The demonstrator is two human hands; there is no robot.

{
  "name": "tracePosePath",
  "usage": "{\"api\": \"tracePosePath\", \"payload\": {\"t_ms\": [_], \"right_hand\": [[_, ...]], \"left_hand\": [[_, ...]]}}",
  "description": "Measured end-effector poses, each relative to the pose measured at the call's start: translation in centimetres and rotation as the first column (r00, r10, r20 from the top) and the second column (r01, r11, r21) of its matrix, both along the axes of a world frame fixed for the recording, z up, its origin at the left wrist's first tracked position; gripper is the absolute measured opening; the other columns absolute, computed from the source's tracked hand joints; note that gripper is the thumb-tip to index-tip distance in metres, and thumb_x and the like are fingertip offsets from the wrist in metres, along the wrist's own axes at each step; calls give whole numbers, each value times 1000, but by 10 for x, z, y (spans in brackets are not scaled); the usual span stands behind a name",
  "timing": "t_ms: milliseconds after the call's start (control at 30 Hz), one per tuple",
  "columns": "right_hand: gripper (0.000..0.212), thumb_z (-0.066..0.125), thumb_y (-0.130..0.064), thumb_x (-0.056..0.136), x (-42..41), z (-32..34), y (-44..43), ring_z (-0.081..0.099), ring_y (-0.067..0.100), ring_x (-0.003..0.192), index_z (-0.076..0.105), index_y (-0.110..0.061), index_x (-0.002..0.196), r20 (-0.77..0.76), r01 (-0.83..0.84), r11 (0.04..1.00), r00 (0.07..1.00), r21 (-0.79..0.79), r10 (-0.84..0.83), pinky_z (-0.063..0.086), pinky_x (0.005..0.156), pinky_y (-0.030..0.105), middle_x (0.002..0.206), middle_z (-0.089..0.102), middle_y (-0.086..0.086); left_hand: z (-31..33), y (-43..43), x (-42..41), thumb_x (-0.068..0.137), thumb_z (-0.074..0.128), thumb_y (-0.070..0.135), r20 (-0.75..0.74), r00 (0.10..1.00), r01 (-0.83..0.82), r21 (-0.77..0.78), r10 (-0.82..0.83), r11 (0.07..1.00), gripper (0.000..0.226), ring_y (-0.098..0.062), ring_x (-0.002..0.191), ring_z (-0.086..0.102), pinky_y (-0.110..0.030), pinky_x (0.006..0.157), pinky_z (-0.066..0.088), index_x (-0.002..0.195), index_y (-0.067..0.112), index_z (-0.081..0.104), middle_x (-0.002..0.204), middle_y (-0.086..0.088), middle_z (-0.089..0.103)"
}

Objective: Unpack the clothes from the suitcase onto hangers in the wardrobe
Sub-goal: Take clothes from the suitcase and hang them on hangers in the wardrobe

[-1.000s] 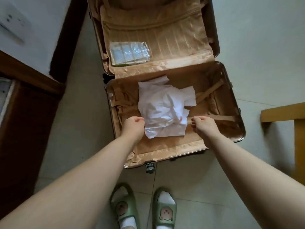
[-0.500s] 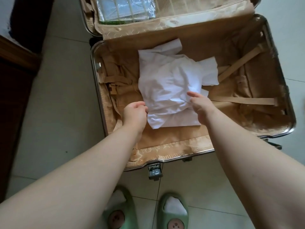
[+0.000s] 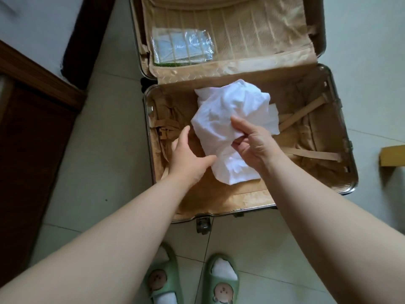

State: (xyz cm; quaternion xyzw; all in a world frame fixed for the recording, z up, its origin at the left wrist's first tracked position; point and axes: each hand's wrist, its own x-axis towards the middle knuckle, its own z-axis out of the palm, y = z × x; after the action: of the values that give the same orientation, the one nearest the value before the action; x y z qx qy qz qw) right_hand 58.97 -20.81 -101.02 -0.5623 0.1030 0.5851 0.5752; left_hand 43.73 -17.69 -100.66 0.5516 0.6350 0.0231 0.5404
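Observation:
An open suitcase (image 3: 337,185) with tan lining lies on the tiled floor in front of me. A crumpled white garment (image 3: 230,115) is bunched up above its lower half. My right hand (image 3: 252,145) grips the garment's middle, thumb on top and fingers curled under the cloth. To the garment's left, my left hand (image 3: 188,156) has its fingers spread, its thumb touching the cloth's lower edge and nothing clasped. No hanger or wardrobe interior shows.
A clear plastic packet (image 3: 182,48) sits behind the mesh in the lid (image 3: 252,40). Loose tan straps (image 3: 306,152) cross the lining. Dark wooden furniture (image 3: 32,132) stands at the left, a yellow wooden edge (image 3: 392,155) at the right. My green slippers (image 3: 221,281) are at the bottom.
My right hand has closed on the white garment and gathered it up from lying flat into a bunch. My left hand has opened and released the garment's edge.

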Motion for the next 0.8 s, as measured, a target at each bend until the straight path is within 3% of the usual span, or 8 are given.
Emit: {"api": "tracePosePath", "payload": {"t_ms": [100,200,300,433,533,633,700,800], "right_hand": [[4,68,-9,84,-5,60,11,71,21,81,72,-9,86,-30,-185,979,982,81,188,57,83,31,88,73,9],[12,62,-13,88,-1,117,23,55,7,45,71,-12,80,13,-369,914,928,168,373,46,49,13,69,65,2],[12,56,-16,88,11,173,36,67,13,59,62,-9,80,5,-368,896,926,250,379,59,74,31,65,68,4],[6,67,-18,83,26,242,52,65,19,87,66,-13,84,167,-257,958,958,127,235,53,88,32,90,64,7],[61,80,-29,67,36,288,53,55,22,113,57,-13,122,332,-301,948,888,-108,320,49,85,35,109,59,5],[102,85,-50,35,41,330,49,54,25,117,57,-21,128,291,-412,889,841,-201,456,46,95,42,130,58,4],[89,84,-56,42,40,362,49,56,27,118,63,-23,122,231,-451,879,849,-152,476,38,107,46,130,60,5],[53,69,-48,79,25,440,52,62,26,110,65,-18,122,132,-602,798,793,15,595,40,106,42,117,68,7]], "left_hand": [[49,7,13,65,87,29,96,986,128,81,-136,988,115,-17,137,32,-36,109,31,151,39,12,153,3,24],[96,16,23,76,79,14,304,953,-10,42,-4,999,76,-18,115,57,-34,97,48,141,26,42,124,1,60],[142,27,23,89,64,10,336,937,-114,29,97,993,19,-26,103,65,-42,92,53,107,15,65,105,-9,70],[218,44,14,93,59,11,428,845,-311,-96,321,946,17,-31,90,65,-41,83,53,108,4,63,99,-16,67],[278,54,4,94,59,14,483,750,-400,-213,452,892,19,-26,83,67,-38,77,55,110,4,61,100,-15,68],[342,65,-11,93,60,18,513,703,-424,-255,493,869,14,-27,89,68,-41,85,54,101,6,64,100,-14,70],[382,69,-17,94,59,19,542,689,-415,-247,480,875,12,-27,87,68,-42,86,54,99,9,64,95,-12,71],[448,73,-28,95,57,20,605,671,-408,-180,427,895,10,-21,80,68,-35,75,55,98,14,64,84,-5,74]]}}
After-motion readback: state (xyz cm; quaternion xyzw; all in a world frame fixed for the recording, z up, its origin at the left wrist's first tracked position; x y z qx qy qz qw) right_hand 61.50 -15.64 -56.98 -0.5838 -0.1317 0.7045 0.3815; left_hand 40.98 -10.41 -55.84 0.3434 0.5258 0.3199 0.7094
